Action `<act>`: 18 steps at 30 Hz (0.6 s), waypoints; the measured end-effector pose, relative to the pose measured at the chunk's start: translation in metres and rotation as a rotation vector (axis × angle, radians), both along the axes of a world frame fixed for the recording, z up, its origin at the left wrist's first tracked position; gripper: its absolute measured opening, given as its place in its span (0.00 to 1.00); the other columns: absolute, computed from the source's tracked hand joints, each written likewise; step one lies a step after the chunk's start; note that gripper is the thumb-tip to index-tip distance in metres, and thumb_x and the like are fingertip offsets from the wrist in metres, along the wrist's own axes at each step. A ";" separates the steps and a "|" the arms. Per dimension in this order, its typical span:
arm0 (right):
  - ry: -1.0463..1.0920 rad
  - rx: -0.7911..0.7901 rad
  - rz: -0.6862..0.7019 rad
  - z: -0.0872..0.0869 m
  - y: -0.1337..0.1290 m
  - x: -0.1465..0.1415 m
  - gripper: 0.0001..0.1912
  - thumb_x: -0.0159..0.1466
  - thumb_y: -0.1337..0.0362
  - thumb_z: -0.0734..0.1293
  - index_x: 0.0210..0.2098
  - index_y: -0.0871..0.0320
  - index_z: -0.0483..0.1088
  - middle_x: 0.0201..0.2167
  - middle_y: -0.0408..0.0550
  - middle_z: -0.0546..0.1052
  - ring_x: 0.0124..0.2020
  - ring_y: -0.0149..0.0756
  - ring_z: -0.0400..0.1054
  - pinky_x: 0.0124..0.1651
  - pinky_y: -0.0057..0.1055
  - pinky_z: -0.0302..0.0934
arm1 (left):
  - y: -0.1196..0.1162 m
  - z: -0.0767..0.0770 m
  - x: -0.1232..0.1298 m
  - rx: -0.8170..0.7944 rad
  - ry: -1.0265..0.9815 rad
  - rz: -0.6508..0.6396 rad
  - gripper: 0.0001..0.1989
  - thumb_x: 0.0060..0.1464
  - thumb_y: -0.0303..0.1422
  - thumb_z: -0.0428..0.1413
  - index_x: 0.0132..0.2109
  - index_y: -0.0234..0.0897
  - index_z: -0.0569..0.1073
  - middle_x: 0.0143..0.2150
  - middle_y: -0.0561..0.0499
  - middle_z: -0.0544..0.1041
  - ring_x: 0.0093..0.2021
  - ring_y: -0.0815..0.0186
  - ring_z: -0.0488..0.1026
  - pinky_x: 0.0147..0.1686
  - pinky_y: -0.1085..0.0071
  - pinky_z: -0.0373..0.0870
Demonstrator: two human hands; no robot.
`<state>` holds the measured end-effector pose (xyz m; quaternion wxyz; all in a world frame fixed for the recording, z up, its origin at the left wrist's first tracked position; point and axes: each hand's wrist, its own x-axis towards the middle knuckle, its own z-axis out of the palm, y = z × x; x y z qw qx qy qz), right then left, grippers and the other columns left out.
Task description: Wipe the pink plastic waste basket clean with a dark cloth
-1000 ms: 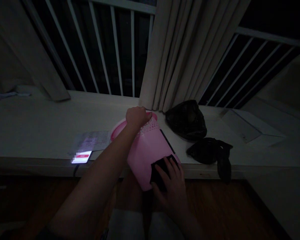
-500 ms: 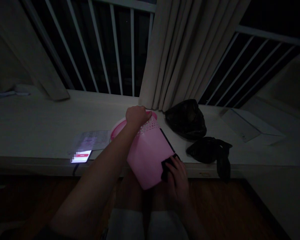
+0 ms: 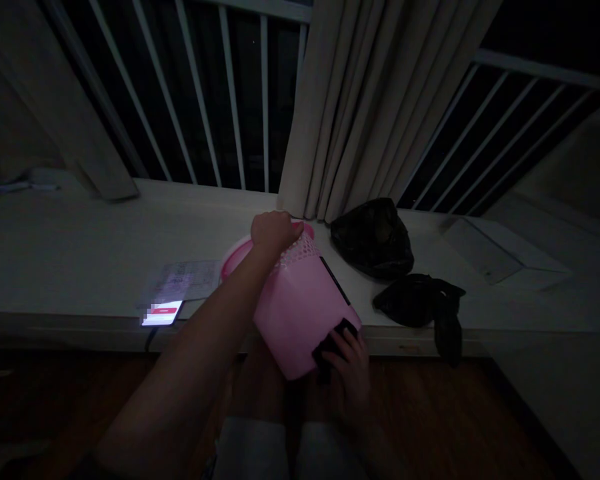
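A pink plastic wastebasket lies tilted on its side over the sill's front edge, its rim to the far left and its base toward me. Holes pattern the band below the rim. My left hand is closed on the rim, with the fingers partly hidden inside. Near the base, my right hand presses a black cloth against the basket's wall. A thin black strip shows along the basket's right side.
On the white sill lie a lit phone with a cable and a paper sheet at left. To the right are a black plastic bag, a smaller knotted black bag and a pale box. Curtains and railings stand behind.
My right hand has slid the black cloth down and slightly left along the basket's wall, toward its base. The left hand and the basket stay in place.
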<state>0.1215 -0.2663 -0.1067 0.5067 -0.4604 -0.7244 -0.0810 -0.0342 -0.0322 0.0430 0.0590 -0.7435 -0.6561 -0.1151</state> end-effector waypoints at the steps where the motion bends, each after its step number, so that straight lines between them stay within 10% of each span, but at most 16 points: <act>1: 0.003 0.007 0.005 0.000 0.000 0.001 0.13 0.67 0.70 0.55 0.44 0.56 0.68 0.53 0.53 0.73 0.62 0.44 0.59 0.61 0.52 0.54 | 0.000 0.000 0.000 -0.003 -0.003 -0.001 0.32 0.56 0.54 0.42 0.48 0.34 0.77 0.43 0.37 0.79 0.45 0.51 0.74 0.44 0.59 0.66; 18: 0.102 -0.014 -0.018 -0.003 -0.004 0.005 0.14 0.70 0.67 0.54 0.46 0.57 0.70 0.53 0.55 0.74 0.63 0.47 0.60 0.57 0.51 0.61 | 0.001 -0.001 0.001 0.002 -0.009 -0.005 0.32 0.57 0.54 0.42 0.49 0.35 0.77 0.43 0.36 0.78 0.46 0.50 0.74 0.44 0.58 0.66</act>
